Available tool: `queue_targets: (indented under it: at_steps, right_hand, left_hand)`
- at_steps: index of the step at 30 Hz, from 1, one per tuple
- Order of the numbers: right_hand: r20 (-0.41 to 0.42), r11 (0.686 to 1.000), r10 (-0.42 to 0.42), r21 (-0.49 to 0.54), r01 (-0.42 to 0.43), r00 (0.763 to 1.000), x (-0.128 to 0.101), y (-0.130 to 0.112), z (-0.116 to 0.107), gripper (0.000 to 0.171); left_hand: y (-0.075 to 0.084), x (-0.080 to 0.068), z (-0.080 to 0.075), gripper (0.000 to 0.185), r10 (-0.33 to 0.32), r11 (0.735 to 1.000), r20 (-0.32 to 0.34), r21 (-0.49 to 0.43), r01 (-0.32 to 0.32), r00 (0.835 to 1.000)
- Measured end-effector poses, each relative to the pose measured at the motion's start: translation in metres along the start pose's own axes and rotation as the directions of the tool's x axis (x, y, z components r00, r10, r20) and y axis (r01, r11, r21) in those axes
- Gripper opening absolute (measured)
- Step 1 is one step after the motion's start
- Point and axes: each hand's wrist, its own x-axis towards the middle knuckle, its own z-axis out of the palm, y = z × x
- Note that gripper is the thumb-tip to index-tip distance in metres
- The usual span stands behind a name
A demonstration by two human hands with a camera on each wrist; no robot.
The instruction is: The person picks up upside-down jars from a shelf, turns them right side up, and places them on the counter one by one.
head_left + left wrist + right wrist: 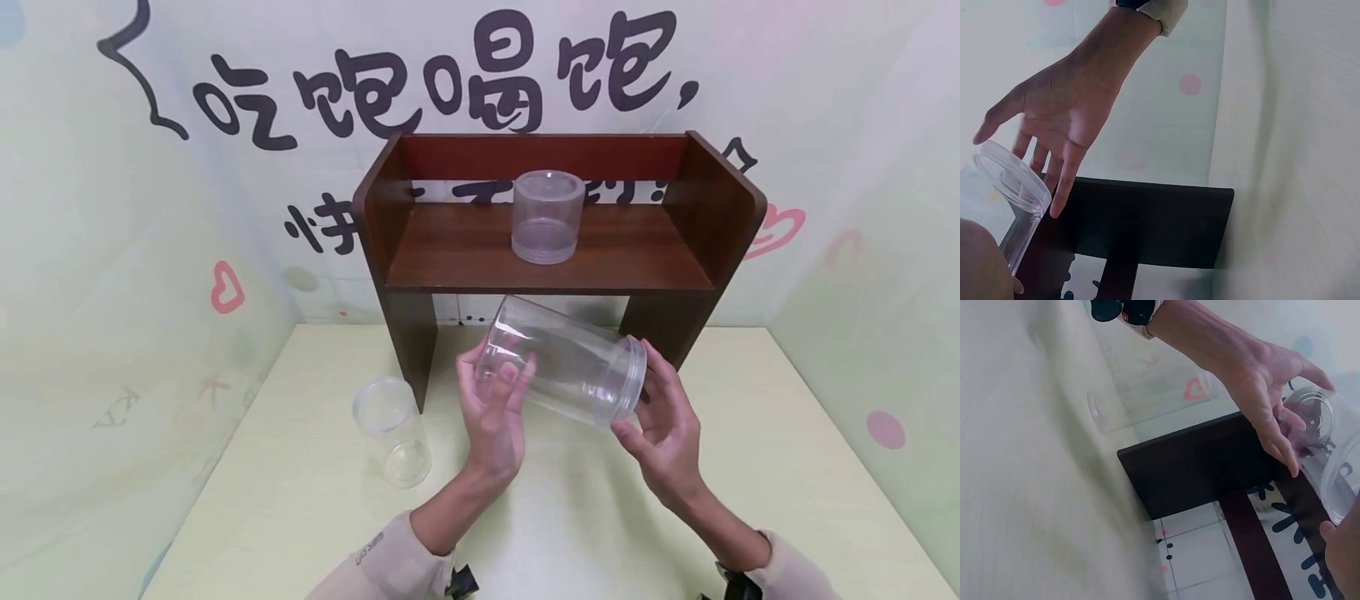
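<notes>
A large clear jar (562, 362) is held tilted in the air in front of the shelf, its ringed end toward the right. My left hand (491, 412) grips the plain end, with the thumb on the near side and fingers showing through the clear wall. At the ringed end, my right hand (667, 437) holds the rim between thumb and fingers. The left wrist view shows the right hand (1066, 106) with long, slightly bent fingers along the rim. In the right wrist view the left hand (1260, 387) spans the jar's base.
A dark brown wooden shelf (465, 250) stands at the back of the pale table (285, 500). On its board sits a short clear jar (547, 218). A tall, narrow clear jar (393, 433) stands on the table left of the left hand. Printed cloth walls surround the table.
</notes>
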Motion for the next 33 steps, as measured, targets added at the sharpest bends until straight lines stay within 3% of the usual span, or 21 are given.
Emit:
queue_targets:
  at_steps: [9, 14, 19, 22, 27, 33]
  right_hand:
    - [-0.009, 1.000, -0.014, 0.015, 0.015, 1.000, 0.001, 0.005, -0.001, 0.083]
    - [-0.018, 0.999, -0.040, -0.037, 0.039, 0.999, 0.005, 0.003, -0.006, 0.080]
    - [-0.016, 0.997, -0.055, -0.046, 0.055, 0.998, 0.011, -0.001, -0.012, 0.077]
    - [-0.013, 0.997, -0.063, -0.040, 0.062, 0.998, 0.014, -0.003, -0.016, 0.076]
    - [0.005, 0.997, -0.061, -0.051, 0.061, 0.998, 0.017, -0.007, -0.025, 0.074]
    - [0.059, 0.995, -0.042, -0.087, 0.047, 0.997, 0.022, -0.010, -0.037, 0.075]
  left_hand:
    - [-0.002, -0.001, -0.010, 0.046, -0.059, 0.998, 0.037, 0.039, 0.057, 0.998]
    - [0.004, -0.001, -0.017, 0.036, -0.145, 0.981, 0.081, 0.143, 0.133, 0.986]
    - [0.015, -0.001, -0.022, 0.048, -0.205, 0.939, 0.094, 0.298, 0.169, 0.974]
    - [0.022, 0.001, -0.023, 0.062, -0.172, 0.926, 0.116, 0.358, 0.120, 0.978]
    - [0.034, 0.006, -0.028, 0.077, -0.045, 0.919, 0.200, 0.392, -0.038, 0.979]
    - [0.046, 0.011, -0.033, 0.080, 0.059, 0.856, 0.270, 0.482, -0.188, 0.961]
